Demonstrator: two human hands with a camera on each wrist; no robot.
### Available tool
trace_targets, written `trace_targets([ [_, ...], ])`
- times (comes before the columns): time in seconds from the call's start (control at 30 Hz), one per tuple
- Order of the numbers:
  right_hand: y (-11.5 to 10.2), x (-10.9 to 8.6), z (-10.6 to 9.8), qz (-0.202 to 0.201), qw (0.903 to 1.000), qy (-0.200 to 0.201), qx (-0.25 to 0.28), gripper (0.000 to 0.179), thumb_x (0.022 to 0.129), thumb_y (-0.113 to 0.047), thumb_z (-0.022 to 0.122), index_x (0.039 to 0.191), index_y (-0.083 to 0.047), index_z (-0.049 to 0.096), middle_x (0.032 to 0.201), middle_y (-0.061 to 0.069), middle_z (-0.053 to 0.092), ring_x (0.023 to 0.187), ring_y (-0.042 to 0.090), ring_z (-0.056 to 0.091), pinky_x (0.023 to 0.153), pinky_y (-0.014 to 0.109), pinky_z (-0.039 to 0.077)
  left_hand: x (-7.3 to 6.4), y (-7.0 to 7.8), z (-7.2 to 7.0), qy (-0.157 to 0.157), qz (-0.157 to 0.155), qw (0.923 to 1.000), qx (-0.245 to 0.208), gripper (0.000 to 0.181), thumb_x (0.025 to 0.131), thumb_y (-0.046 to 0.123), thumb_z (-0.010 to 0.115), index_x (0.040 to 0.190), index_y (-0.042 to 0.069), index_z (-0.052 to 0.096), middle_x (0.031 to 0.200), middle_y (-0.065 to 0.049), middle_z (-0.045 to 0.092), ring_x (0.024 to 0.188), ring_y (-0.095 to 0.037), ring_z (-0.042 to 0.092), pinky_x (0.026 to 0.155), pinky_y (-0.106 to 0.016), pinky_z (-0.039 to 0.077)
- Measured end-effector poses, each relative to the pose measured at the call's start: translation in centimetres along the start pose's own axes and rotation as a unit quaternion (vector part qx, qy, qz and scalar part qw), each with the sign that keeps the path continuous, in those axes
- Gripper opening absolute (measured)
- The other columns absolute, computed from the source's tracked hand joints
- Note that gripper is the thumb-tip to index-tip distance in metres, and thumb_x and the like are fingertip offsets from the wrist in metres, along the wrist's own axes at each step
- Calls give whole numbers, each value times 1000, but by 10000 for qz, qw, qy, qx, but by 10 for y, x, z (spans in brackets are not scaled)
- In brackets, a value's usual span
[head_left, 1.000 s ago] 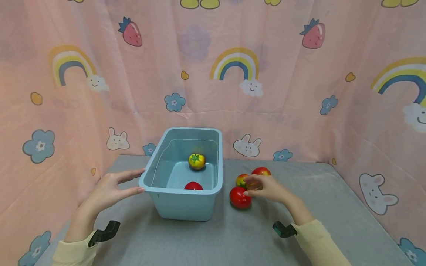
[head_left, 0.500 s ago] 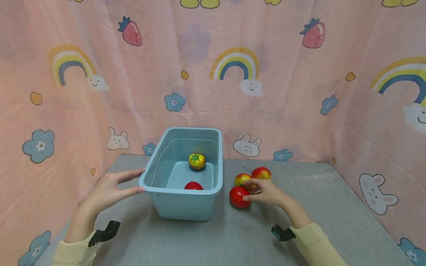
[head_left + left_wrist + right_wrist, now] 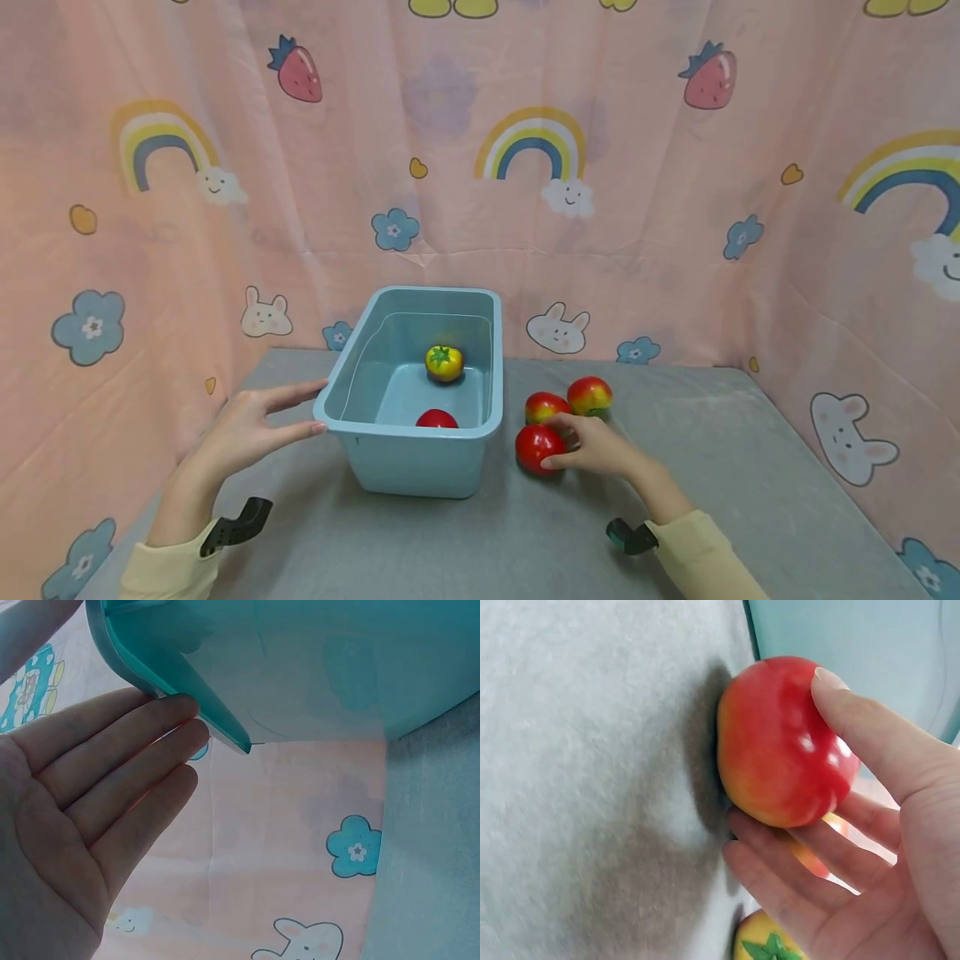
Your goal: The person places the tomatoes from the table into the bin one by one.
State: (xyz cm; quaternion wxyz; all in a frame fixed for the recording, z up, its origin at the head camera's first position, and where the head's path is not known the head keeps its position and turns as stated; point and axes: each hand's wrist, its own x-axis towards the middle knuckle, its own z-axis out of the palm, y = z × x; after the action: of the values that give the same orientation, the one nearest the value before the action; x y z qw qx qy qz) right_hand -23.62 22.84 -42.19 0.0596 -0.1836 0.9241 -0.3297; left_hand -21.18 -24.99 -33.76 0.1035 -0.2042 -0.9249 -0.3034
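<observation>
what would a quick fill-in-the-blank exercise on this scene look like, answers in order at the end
The right hand holds a glossy round red fruit to the ____ of the light-blue rectangular plastic bin.
Counting that fruit, ____ lie outside the bin.
Inside it, ____ can be seen.
In the bin, the round fruit with a green star-shaped top is mainly ____.

Missing words: right; three; two; yellow.

In the head view, worktop (image 3: 720, 433) lies free across the right of the frame, and a narrow gap parts the box (image 3: 408, 462) from the red fruit (image 3: 532, 450) in the right grip (image 3: 596, 448) — the box's right side bars any low path leftward. Two other fruits (image 3: 547, 407) block the way just above. The left grip (image 3: 243, 429) takes up the box's near left corner.
</observation>
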Motion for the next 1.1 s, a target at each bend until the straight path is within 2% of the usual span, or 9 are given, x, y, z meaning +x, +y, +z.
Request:
trace_targets([
  [0.53,-1,0,3,10,10000,55,29,62,74,-32,81,125,-9,57,117,10,63,102,25,59,74,34,58,1,0,-1,-22,20,10000,-90,55,80,46,72,131,30,58,125,9,63,117,-22,60,91,-43,49],
  [0.77,-1,-1,3,-68,9999,86,6,60,74,-32,81,124,-9,57,116,9,63,102,25,59,74,33,58,1,1,-1,-86,24,9997,-226,56,80,46,72,131,27,58,126,6,63,118,-25,59,92,-50,49],
  [1.1,-2,-2,2,-115,9999,63,35,62,73,-33,81,125,-9,57,116,10,63,102,25,59,76,34,58,2,1,-2,-98,37,9997,-225,57,80,45,72,131,26,58,126,6,63,118,-25,59,92,-49,49],
])
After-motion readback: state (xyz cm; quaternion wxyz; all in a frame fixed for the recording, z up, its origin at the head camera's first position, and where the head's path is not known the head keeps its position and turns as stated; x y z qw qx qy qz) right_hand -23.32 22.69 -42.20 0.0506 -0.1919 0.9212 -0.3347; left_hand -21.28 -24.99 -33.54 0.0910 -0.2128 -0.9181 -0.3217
